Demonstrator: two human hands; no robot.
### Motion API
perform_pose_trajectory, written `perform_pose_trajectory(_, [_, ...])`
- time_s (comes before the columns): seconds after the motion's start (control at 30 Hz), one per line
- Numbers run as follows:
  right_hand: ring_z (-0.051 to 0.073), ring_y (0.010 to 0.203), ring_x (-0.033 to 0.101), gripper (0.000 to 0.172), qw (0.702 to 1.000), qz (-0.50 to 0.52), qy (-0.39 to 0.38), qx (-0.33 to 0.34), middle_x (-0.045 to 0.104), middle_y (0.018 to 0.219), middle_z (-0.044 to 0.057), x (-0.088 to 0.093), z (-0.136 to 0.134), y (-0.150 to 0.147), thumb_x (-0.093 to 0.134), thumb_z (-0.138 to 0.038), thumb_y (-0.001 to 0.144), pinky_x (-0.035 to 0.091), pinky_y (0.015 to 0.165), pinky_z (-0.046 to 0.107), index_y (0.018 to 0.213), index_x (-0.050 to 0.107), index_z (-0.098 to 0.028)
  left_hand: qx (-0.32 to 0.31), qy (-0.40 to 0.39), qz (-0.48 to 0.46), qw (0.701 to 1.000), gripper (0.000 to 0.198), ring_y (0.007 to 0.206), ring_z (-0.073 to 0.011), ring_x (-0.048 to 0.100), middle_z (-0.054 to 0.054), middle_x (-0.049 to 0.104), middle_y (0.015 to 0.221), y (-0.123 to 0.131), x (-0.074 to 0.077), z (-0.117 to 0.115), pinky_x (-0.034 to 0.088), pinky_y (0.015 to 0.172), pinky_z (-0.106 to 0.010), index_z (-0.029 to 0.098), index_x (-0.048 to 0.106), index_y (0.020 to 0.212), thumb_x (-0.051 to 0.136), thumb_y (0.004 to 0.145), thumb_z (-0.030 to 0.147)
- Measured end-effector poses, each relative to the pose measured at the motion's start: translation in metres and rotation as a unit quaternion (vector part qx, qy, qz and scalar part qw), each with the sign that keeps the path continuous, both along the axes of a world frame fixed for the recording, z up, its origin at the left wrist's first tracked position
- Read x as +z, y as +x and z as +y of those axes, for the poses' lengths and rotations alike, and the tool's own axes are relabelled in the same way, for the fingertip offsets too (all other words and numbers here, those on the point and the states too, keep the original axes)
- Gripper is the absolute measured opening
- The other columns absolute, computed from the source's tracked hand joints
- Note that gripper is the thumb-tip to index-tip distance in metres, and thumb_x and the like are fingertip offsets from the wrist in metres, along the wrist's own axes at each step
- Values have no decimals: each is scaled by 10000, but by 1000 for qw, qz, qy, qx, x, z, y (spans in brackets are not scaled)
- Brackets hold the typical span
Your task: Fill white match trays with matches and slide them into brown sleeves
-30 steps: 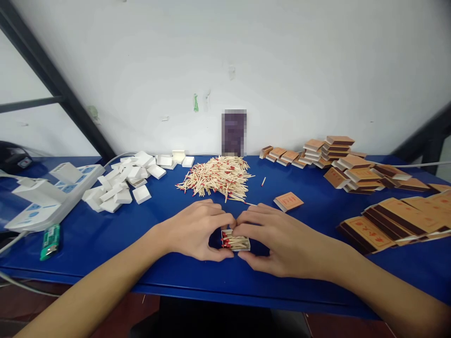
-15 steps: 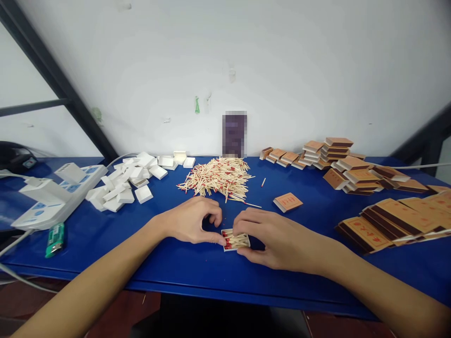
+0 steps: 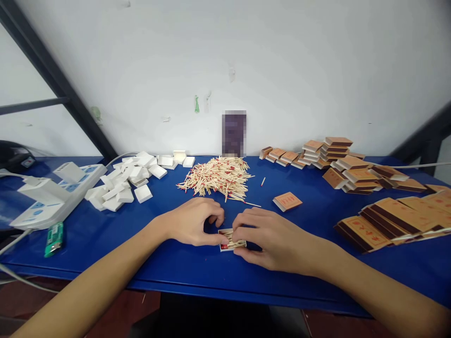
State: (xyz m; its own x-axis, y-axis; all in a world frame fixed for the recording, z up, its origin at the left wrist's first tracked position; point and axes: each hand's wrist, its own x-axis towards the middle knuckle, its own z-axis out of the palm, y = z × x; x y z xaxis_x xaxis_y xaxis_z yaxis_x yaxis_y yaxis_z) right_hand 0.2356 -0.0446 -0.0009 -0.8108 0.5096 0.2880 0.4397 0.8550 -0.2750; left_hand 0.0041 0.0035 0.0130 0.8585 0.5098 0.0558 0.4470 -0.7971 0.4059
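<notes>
A small white matchbox tray (image 3: 232, 249) filled with red-tipped matches (image 3: 230, 240) lies on the blue table before me. My left hand (image 3: 195, 223) is at its left end, the thumb pressing on the match heads and the other fingers curled above. From the right, my right hand (image 3: 266, 237) grips the tray, thumb at the near side and fingertips over the matches. Beyond my hands lies a heap of loose matches (image 3: 218, 176). One closed orange matchbox (image 3: 288, 201) sits past my right hand.
White empty trays (image 3: 130, 178) are piled at the left, near a power strip (image 3: 52, 202) and a green packet (image 3: 54, 239). Orange matchbox sleeves (image 3: 387, 218) lie at the right, with stacked matchboxes (image 3: 338, 155) behind. A wall (image 3: 299, 70) closes off the back.
The tray has shifted slightly left along with my right hand. My left thumb now reaches further over the match heads.
</notes>
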Motion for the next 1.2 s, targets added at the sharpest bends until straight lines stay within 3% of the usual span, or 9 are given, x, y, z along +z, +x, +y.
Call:
perform_pose_trajectory(0.07, [177, 857, 594, 96, 1000, -2, 5, -2, 645, 937, 46, 0, 1, 0, 577, -207, 907, 439, 825, 348, 954, 661, -203, -4, -3, -3, 1000, 325, 698, -135, 512, 1, 576, 750, 0, -1, 1, 374, 669, -258, 163, 592, 789, 614, 864, 479])
perform_pose_trajectory(0.17, [182, 864, 588, 121, 1000, -2, 11, -9, 654, 951, 49, -1, 3, 0, 563, -201, 912, 427, 833, 352, 991, 655, -200, 5, -26, -29, 999, 381, 685, -123, 522, -7, 580, 750, 1, -4, 4, 380, 679, -252, 155, 591, 792, 386, 1005, 395])
perform_pose_trajectory(0.27, [188, 880, 593, 177, 1000, -2, 16, -15, 665, 981, 53, -1, 4, 0, 575, -197, 904, 417, 844, 358, 1068, 641, -203, 24, -17, -49, 998, 442, 694, -121, 534, -12, 585, 747, 1, -6, 8, 392, 718, -251, 152, 577, 789, 256, 1043, 319])
perform_pose_trajectory(0.47, [181, 894, 596, 215, 1000, 14, 5, -22, 666, 965, 40, -2, 3, 1, 594, -195, 893, 401, 870, 358, 1102, 633, -223, 50, 28, -33, 998, 388, 672, -137, 503, -10, 556, 728, 1, -10, 10, 389, 692, -261, 163, 508, 764, 277, 1036, 316])
perform_pose_trajectory(0.73, [205, 997, 584, 248, 997, 20, -57, -48, 623, 1117, 70, 2, 3, 2, 625, -207, 863, 443, 889, 367, 1111, 622, -216, 62, 28, -13, 998, 304, 760, -153, 530, -21, 566, 837, -3, -8, 9, 409, 721, -268, 163, 511, 905, 298, 1040, 333])
perform_pose_trajectory(0.97, [205, 962, 592, 208, 990, 16, -124, -64, 637, 1020, 56, 4, 3, 1, 644, -264, 858, 482, 851, 346, 1055, 614, -206, 38, 31, -42, 998, 267, 831, -155, 569, -45, 626, 916, -3, -6, 10, 433, 780, -286, 159, 602, 966, 376, 1019, 289])
perform_pose_trajectory(1.07, [198, 957, 598, 210, 989, 18, -136, -61, 628, 1052, 60, 5, 4, 1, 658, -265, 847, 487, 844, 333, 1044, 619, -203, 55, -30, -114, 991, 237, 760, -138, 578, -34, 657, 841, -4, 3, 5, 447, 718, -270, 162, 670, 908, 502, 972, 316])
perform_pose_trajectory(1.13, [196, 974, 601, 208, 989, 21, -138, -58, 619, 1086, 66, 6, 6, 1, 654, -259, 853, 488, 855, 326, 1052, 631, -201, 52, -139, -144, 978, 202, 663, -123, 570, -22, 664, 743, -5, 13, -3, 439, 617, -246, 163, 712, 827, 637, 891, 339])
perform_pose_trajectory(1.2, [194, 979, 601, 222, 990, 20, -132, -51, 613, 1099, 69, 6, 7, 2, 648, -256, 860, 489, 865, 326, 1074, 639, -200, 2, -278, -99, 955, 156, 615, -120, 580, -27, 681, 700, -5, 23, -13, 443, 574, -241, 168, 741, 775, 724, 817, 317])
